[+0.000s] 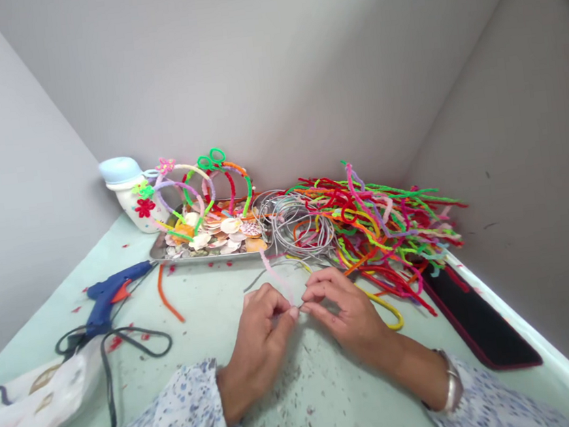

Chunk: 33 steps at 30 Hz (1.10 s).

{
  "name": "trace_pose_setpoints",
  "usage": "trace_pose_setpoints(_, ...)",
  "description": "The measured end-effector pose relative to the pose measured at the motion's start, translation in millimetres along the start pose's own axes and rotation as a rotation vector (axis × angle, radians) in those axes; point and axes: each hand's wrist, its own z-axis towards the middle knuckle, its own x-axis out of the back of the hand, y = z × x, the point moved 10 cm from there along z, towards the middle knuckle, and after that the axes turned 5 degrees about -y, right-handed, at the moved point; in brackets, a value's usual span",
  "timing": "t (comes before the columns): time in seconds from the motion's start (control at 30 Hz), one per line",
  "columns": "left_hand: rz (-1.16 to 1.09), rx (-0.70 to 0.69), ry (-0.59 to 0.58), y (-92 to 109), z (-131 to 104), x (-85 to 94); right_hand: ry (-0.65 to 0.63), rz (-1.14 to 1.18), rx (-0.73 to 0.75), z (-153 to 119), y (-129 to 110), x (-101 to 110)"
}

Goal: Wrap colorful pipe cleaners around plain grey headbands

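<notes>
While the left hand (262, 325) pinches the near end of a pale pink pipe cleaner (276, 275) in front of the metal tray (207, 258), the right hand (350, 312) presses its fingertips together just beside; what they grip is too small to tell

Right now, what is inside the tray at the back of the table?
Seashells cover much of the tray, with fuzzy hoops standing among or behind them; which, I cannot tell. Grey wire coils overlap its right end. Its floor is hidden beneath the shells.

One pipe cleaner (273, 273) is pale pink, the sleeves (156, 413) blue-speckled white
</notes>
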Motion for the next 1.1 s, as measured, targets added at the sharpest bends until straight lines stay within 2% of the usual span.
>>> trace_pose_setpoints(0.4,0.063,-0.025,-0.007,5.3,4.4,-0.8,-0.010,-0.035,0.001,-0.3,1.1,-1.0)
trace_pose_setpoints(0.63,-0.053,0.036,-0.026,-4.8,4.0,-4.8,-0.007,-0.067,0.084,-0.5,-7.5,-1.8)
trace_pose_setpoints(0.8,0.015,0.043,-0.014,-5.5,4.6,-4.0,0.003,-0.057,0.053,0.0,-3.5,-0.2)
trace_pose_setpoints(0.93,0.061,0.007,0.043,0.0,1.9,1.9,0.036,-0.043,-0.040,-0.5,7.8,3.4)
trace_pose_setpoints(1.1,0.058,-0.114,0.147,11.4,-3.8,11.3,0.071,-0.021,-0.077,-1.8,13.3,5.9)
